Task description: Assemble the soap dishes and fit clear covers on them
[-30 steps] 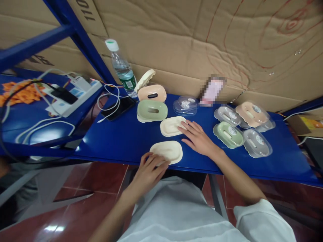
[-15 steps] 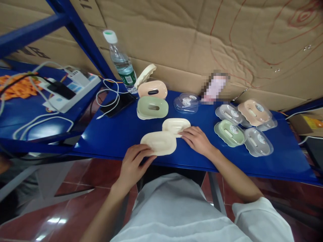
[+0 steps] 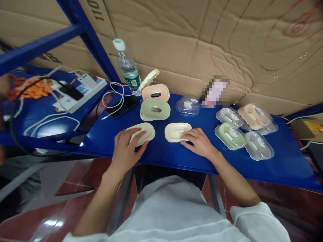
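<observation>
My left hand (image 3: pixel 126 148) is closed on a cream oval dish (image 3: pixel 148 132), its fingers over the left part and its thumb at the near edge. This shallow plastic piece looks like part of a soap dish. To its right, apart from it, a second cream soap dish (image 3: pixel 172 132) with a raised middle rests on the blue table (image 3: pixel 161 154). My right hand (image 3: pixel 198 143) pinches that one at its right end. Behind them are a green slotted piece (image 3: pixel 163 109) on a cream base and a peach slotted piece (image 3: pixel 161 91); a cream wavy-edged piece (image 3: pixel 150 79) leans behind.
Clear covers (image 3: pixel 188 106) lie at the back. Several lidded soap dishes in green (image 3: pixel 229 134), peach (image 3: pixel 253 116) and grey (image 3: pixel 259 144) sit on the right. A water bottle (image 3: pixel 130 74), white cable (image 3: pixel 121 101) and power strip (image 3: pixel 88 89) are on the left. Cardboard (image 3: pixel 176 40) stands behind.
The left cream dish has moved left and away from me with my left hand, off the other one it overlapped. My right hand stays at the right dish.
</observation>
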`<state>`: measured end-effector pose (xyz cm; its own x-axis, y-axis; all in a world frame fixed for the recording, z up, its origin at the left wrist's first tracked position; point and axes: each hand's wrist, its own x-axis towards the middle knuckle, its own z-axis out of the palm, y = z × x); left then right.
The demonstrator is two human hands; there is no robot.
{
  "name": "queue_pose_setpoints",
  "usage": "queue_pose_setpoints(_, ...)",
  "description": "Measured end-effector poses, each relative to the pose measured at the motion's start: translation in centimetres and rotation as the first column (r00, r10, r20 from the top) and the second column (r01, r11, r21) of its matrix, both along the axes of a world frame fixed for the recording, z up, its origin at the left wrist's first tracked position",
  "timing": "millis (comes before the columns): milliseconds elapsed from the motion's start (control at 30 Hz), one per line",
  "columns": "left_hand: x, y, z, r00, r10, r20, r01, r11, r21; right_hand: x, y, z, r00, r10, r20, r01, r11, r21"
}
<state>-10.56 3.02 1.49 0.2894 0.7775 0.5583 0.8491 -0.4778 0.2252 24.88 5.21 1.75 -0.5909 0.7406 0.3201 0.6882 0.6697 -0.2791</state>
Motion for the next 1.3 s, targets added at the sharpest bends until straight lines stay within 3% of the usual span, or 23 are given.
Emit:
queue_pose_setpoints(167, 2.0, 8.2, 2.1, 0.985, -0.094, -0.144, 0.09, 0.995, -0.034, 0.2, -0.1, -0.4, 0.999, 0.028, -0.042, -0.03, 0.999, -0.041)
queue_pose_setpoints(267, 2.8, 10.1, 2.8, 0.98, -0.131, -0.15, 0.126, 0.991, -0.047, 0.4, -0.1, -0.6, 0.995, 0.008, -0.102, -0.014, 0.998, -0.055)
queue_pose_setpoints(367, 4.3, 8.2, 2.9, 0.987, -0.156, -0.044, 0.156, 0.988, 0.008, 0.2, -0.3, -0.5, 0.987, -0.035, -0.159, 0.029, 0.999, -0.04)
queue_pose_setpoints(500, 7.7, 4.3, 1.9, 0.967, -0.256, -0.001, 0.256, 0.967, 0.01, 0.2, -0.5, 0.2, 0.947, -0.166, -0.277, 0.179, 0.984, 0.022)
queue_pose_setpoints(633, 10.0, 2.6, 0.4, 0.947, -0.32, -0.04, 0.315, 0.944, -0.099, 1.0, -0.2, 0.4, 0.982, -0.114, -0.153, 0.116, 0.993, 0.004)
queue_pose_setpoints(833, 9.3, 1.6, -1.0, 0.932, -0.359, -0.05, 0.356, 0.932, -0.064, 1.0, -0.2, -0.3, 0.998, -0.012, 0.067, 0.012, 1.0, 0.002)
queue_pose_setpoints(1000, 8.2, 1.0, -1.4, 0.934, -0.357, -0.028, 0.357, 0.934, -0.009, 1.0, 0.6, 1.7, 0.989, -0.003, 0.147, 0.006, 1.0, -0.022)
queue_pose_setpoints(1133, 8.2, 0.8, -1.2, 0.934, -0.352, -0.067, 0.355, 0.934, 0.037, 1.5, 4.3, 3.5, 0.964, -0.233, 0.127, 0.231, 0.973, 0.029)
queue_pose_setpoints(1233, 8.6, 0.7, -0.9, 0.937, -0.344, -0.06, 0.347, 0.937, 0.039, 1.5, 7.3, 3.3, 0.894, -0.424, 0.146, 0.424, 0.905, 0.031)
queue_pose_setpoints(1300, 8.7, 0.6, -0.7, 0.941, -0.336, -0.041, 0.336, 0.942, 0.013, 1.3, 8.1, 2.7, 0.875, -0.447, 0.186, 0.455, 0.89, 0.002)
